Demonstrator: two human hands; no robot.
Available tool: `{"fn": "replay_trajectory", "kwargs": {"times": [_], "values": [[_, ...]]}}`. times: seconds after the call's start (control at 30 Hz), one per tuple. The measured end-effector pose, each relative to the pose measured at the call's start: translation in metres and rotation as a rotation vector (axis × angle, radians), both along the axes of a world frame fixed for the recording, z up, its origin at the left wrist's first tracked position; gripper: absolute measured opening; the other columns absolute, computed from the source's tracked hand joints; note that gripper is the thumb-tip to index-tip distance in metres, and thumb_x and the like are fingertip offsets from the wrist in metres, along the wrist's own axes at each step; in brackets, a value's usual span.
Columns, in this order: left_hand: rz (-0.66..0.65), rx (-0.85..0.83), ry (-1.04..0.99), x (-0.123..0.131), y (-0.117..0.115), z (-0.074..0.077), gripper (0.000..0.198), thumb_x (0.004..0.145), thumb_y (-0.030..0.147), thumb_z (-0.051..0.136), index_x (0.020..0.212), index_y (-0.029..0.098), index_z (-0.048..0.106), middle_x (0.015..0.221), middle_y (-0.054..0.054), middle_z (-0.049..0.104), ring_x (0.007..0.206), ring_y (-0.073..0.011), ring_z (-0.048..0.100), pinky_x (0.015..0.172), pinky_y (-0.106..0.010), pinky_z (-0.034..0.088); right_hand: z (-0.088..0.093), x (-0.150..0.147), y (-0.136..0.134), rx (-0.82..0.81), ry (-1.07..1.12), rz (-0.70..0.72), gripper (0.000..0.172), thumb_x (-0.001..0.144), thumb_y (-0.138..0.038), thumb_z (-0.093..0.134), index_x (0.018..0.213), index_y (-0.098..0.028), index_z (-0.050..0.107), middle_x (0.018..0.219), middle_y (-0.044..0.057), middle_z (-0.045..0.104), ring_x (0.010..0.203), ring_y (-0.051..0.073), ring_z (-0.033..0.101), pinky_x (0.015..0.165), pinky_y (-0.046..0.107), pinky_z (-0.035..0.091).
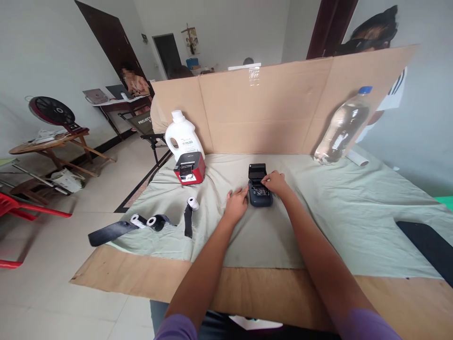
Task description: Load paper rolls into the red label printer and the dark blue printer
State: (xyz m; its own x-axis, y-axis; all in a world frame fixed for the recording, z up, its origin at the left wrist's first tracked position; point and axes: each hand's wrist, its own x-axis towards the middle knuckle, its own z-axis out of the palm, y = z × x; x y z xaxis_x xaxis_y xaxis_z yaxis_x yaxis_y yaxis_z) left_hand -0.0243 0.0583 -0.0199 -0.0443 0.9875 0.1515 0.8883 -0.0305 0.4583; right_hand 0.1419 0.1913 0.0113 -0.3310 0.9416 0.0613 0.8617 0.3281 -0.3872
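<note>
A small dark portable printer lies on the cloth in front of me with its lid raised. My left hand rests at the printer's left side, fingers stretched out and the index fingertip against or very near its edge. From the right, my right hand reaches over the printer's opened compartment with thumb and fingers pinched together. What lies between those fingertips, if anything, is too small to make out. To the left are a white paper roll with a dark strip unrolled, another roll and a third roll.
A red and black printer stands before a white jug at back left. A cardboard screen borders the rear. A clear bottle and a paper tube are at back right; a black flat object lies far right.
</note>
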Motion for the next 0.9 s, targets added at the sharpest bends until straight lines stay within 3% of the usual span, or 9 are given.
{"fn": "replay_trajectory", "kwargs": {"times": [0.13, 0.37, 0.53, 0.67, 0.73, 0.9], "values": [[0.005, 0.001, 0.021, 0.0, 0.001, 0.0, 0.06, 0.092, 0.011, 0.039, 0.15, 0.024, 0.047, 0.148, -0.007, 0.058, 0.145, -0.0178, 0.044, 0.123, -0.045, 0.021, 0.002, -0.006, 0.002, -0.171, -0.013, -0.057, 0.035, 0.077, -0.025, 0.071, 0.111, -0.029, 0.078, 0.128, 0.013, 0.06, 0.125, 0.034, 0.049, 0.107, 0.048, 0.039], [0.011, 0.008, 0.058, 0.0, 0.002, -0.001, 0.059, 0.093, 0.011, 0.039, 0.15, 0.023, 0.049, 0.145, -0.009, 0.06, 0.144, -0.0188, 0.045, 0.123, -0.045, 0.023, 0.005, -0.007, 0.003, -0.24, 0.027, -0.05, 0.033, 0.07, -0.024, 0.078, 0.103, -0.03, 0.08, 0.116, 0.006, 0.066, 0.102, 0.026, 0.064, 0.096, 0.037, 0.049], [0.003, 0.001, 0.055, 0.0, 0.002, 0.0, 0.06, 0.093, 0.013, 0.039, 0.151, 0.025, 0.046, 0.144, -0.006, 0.061, 0.144, -0.0177, 0.044, 0.123, -0.044, 0.022, 0.011, -0.009, -0.004, -0.165, 0.08, -0.087, 0.037, 0.07, -0.02, 0.077, 0.106, -0.027, 0.079, 0.131, 0.01, 0.058, 0.116, 0.031, 0.057, 0.1, 0.041, 0.047], [-0.004, -0.001, 0.041, 0.0, 0.001, 0.002, 0.062, 0.092, 0.013, 0.039, 0.153, 0.025, 0.044, 0.144, -0.006, 0.062, 0.145, -0.0175, 0.043, 0.123, -0.045, 0.022, 0.026, -0.007, -0.015, 0.001, 0.14, -0.108, 0.02, 0.081, -0.021, 0.065, 0.097, -0.024, 0.078, 0.132, 0.009, 0.058, 0.119, 0.032, 0.052, 0.101, 0.047, 0.044], [-0.009, 0.002, 0.035, -0.001, 0.001, 0.001, 0.062, 0.092, 0.013, 0.039, 0.153, 0.023, 0.044, 0.144, -0.006, 0.062, 0.145, -0.0181, 0.043, 0.123, -0.045, 0.021, 0.034, -0.006, -0.021, 0.054, 0.096, -0.122, 0.02, 0.086, -0.02, 0.058, 0.092, -0.023, 0.077, 0.129, 0.011, 0.059, 0.118, 0.034, 0.05, 0.101, 0.051, 0.041], [-0.018, -0.007, 0.029, -0.002, 0.001, 0.0, 0.062, 0.092, 0.014, 0.039, 0.153, 0.026, 0.044, 0.145, -0.005, 0.061, 0.146, -0.0188, 0.041, 0.124, -0.046, 0.019, 0.041, -0.01, -0.034, 0.026, 0.004, -0.139, 0.024, 0.087, -0.024, 0.062, 0.103, -0.031, 0.078, 0.134, 0.008, 0.057, 0.123, 0.036, 0.045, 0.102, 0.053, 0.038]]}}
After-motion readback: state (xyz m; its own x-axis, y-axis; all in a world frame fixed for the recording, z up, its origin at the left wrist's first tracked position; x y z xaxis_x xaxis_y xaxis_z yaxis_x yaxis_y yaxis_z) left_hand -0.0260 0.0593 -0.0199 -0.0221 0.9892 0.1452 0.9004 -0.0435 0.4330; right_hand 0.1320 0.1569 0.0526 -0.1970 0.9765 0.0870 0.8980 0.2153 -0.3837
